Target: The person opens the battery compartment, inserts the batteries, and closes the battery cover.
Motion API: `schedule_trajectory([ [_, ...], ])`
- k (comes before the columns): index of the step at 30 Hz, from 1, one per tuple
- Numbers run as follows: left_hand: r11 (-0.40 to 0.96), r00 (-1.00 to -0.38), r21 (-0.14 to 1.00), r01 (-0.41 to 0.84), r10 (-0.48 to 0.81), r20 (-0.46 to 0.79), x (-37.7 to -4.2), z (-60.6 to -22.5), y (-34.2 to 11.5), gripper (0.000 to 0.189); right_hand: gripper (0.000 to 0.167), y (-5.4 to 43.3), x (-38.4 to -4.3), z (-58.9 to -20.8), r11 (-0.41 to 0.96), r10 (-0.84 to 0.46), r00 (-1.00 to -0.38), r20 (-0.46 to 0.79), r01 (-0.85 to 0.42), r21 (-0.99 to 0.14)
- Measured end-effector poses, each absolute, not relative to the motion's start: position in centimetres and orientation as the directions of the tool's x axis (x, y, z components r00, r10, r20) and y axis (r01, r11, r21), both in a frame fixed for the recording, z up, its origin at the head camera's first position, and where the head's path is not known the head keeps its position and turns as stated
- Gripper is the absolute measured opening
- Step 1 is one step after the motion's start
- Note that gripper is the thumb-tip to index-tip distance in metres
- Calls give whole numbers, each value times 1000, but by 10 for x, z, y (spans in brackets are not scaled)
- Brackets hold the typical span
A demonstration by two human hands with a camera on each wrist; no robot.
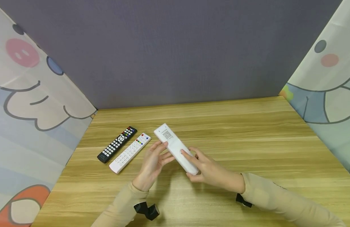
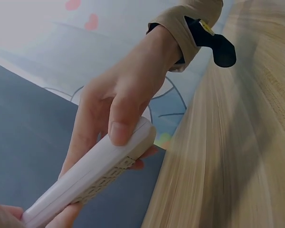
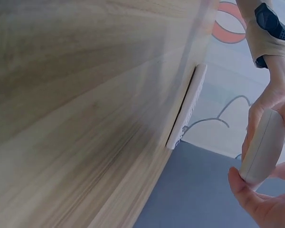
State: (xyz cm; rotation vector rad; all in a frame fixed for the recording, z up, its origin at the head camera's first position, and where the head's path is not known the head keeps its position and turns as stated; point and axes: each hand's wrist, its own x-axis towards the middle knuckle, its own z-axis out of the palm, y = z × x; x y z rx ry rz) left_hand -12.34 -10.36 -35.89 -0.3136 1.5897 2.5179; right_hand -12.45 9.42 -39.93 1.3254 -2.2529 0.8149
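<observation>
A white remote control [image 1: 175, 147] is held up above the table, its back with a printed QR code facing upward. My right hand [image 1: 205, 166] grips its near end, with thumb and fingers on opposite sides. My left hand [image 1: 151, 164] pinches the left edge nearer the far end, thumb on the back and fingers below. In the left wrist view, rows of buttons show on the underside of the remote [image 2: 92, 168]. The right wrist view catches the rounded near end of the remote [image 3: 264, 146] between the fingers.
On the wooden table [image 1: 263, 142], left of my hands, a black remote [image 1: 117, 144] and a second white remote [image 1: 130, 153] lie side by side, buttons up. A grey panel [image 1: 180, 53] rises behind the table. Cartoon-printed sheets [image 1: 47, 94] hang at both sides.
</observation>
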Motion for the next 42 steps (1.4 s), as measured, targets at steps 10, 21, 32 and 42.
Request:
schedule_trajectory([
  [10,-393,-973,892,-224,31,-231,-123,-359,-105,36,70,95,-120,-395,375,-614,-606,506,-788,-488],
  [21,-301,-989,944,-139,93,-116,-123,-359,-107,44,68,97,-116,-389,174,-600,-744,294,-481,-859],
  [32,-299,-991,945,-133,71,-117,-122,-357,-105,42,64,98,-117,-386,48,-647,-733,209,-312,-949],
  [42,-329,-993,936,-122,41,-115,-123,-357,-102,37,64,97,-119,-390,-61,-683,-709,173,-180,-982],
])
